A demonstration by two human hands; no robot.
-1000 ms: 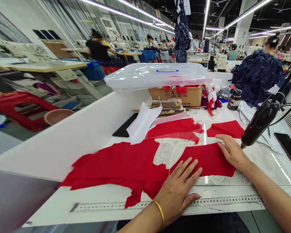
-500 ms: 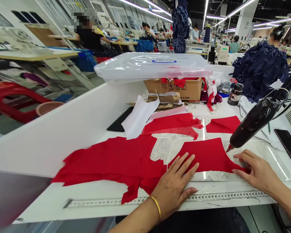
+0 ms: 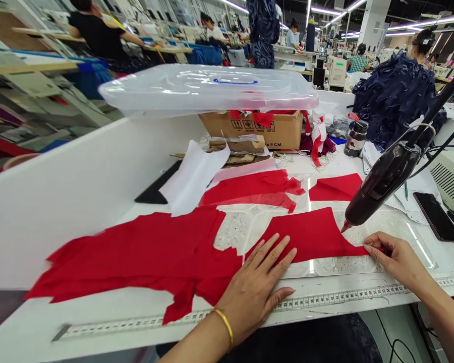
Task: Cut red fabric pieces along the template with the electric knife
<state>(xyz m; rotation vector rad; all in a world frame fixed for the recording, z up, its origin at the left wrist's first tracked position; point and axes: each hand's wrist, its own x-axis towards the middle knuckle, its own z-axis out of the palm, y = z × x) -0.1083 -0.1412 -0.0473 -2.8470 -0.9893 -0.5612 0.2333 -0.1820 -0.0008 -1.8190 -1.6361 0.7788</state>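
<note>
The left hand (image 3: 255,297) is laid spread on a red piece (image 3: 306,237), and its pointed end is pinched by the right hand (image 3: 397,259). The piece is held on a clear sheet (image 3: 348,264), just beside a heat gun (image 3: 382,184). Four red pieces are counted on the counter (image 3: 318,315), whose front edge is lined by a tape measure (image 3: 325,300).
</note>
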